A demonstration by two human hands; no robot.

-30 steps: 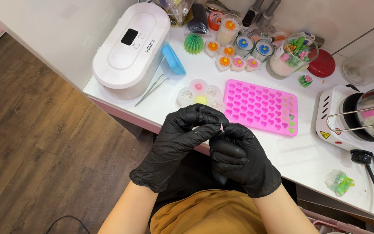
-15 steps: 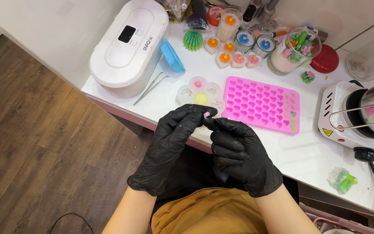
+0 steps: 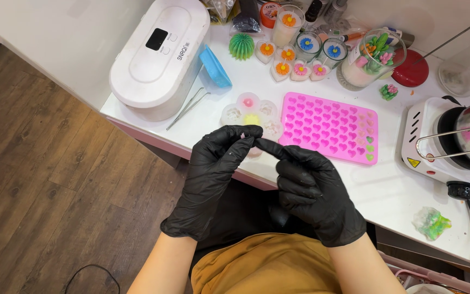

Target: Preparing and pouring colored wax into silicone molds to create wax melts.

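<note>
At the back of the white surface (image 3: 393, 190) stand small glass candle jars (image 3: 307, 49) topped with orange, blue and pink flowers, a round jar of green and pink pieces (image 3: 370, 59) and a red lid (image 3: 413, 72); a white oval machine (image 3: 159, 51) sits at far left with a blue scoop (image 3: 215, 68) against it. On the white hot plate (image 3: 425, 142) a small yellow triangle sticker marks the front corner. Bare surface lies open right of the pink heart mould (image 3: 330, 126), up to the near edge above dark wood floor (image 3: 39, 179). Both black-gloved hands hover at that edge, fingertips meeting: left hand (image 3: 213, 174) pinches a tiny pink bit (image 3: 242, 134), right hand (image 3: 311, 188) curled, forefinger touching it
</note>
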